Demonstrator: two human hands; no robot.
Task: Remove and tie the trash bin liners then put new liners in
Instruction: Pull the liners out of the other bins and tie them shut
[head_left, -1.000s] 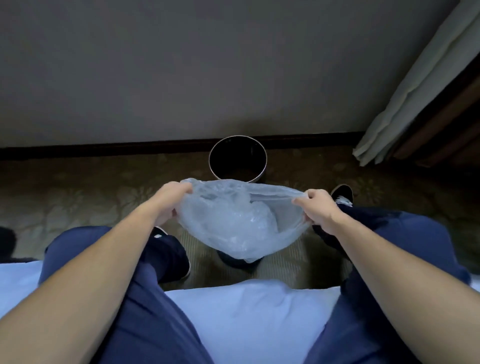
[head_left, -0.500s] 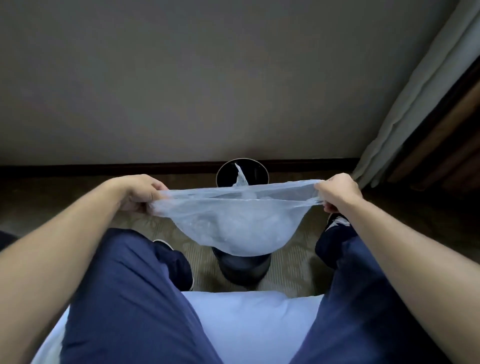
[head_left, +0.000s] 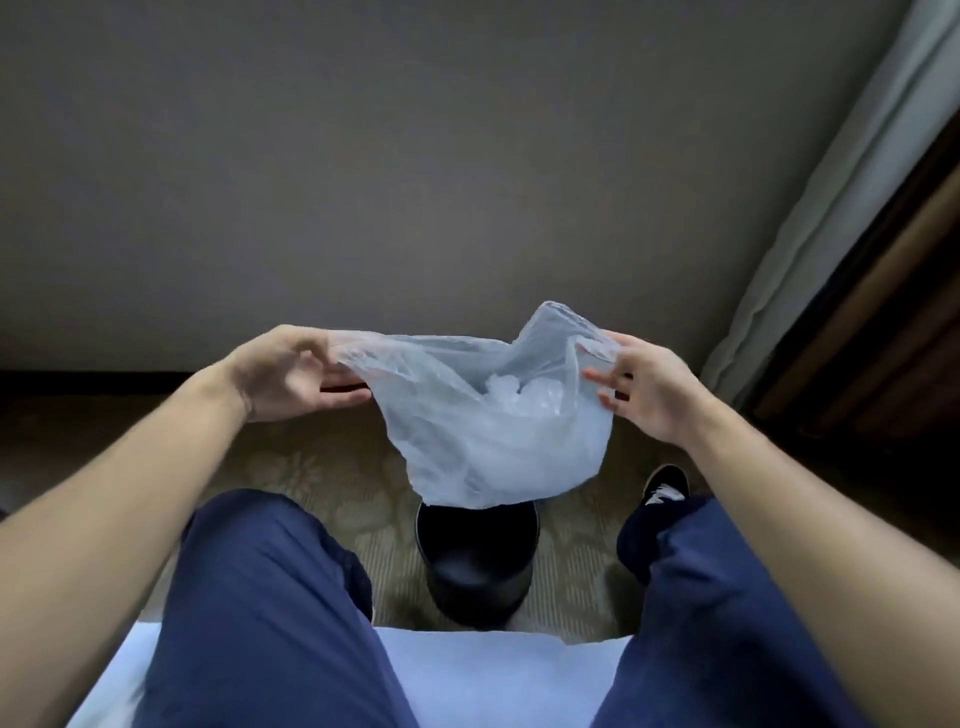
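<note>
A translucent pale-blue bin liner (head_left: 493, 447) hangs in the air between my hands, with crumpled white trash showing inside it. My left hand (head_left: 293, 371) pinches the liner's left rim between thumb and fingers. My right hand (head_left: 641, 387) holds the right rim, where a loose corner of plastic stands up. The liner's mouth sags open between them. A black round trash bin (head_left: 478, 569) stands on the carpet right under the liner, between my legs; the liner's bottom covers its top edge.
I sit on a white-sheeted bed edge (head_left: 483, 675), with my legs in navy trousers on both sides of the bin. A dark shoe (head_left: 665, 488) rests on the patterned carpet (head_left: 311, 467). The wall is close ahead; a pale curtain (head_left: 831, 208) hangs at the right.
Both hands rose with the liner and came closer together. The rim, stretched taut half a second ago, now sags open and a corner sticks up at the right.
</note>
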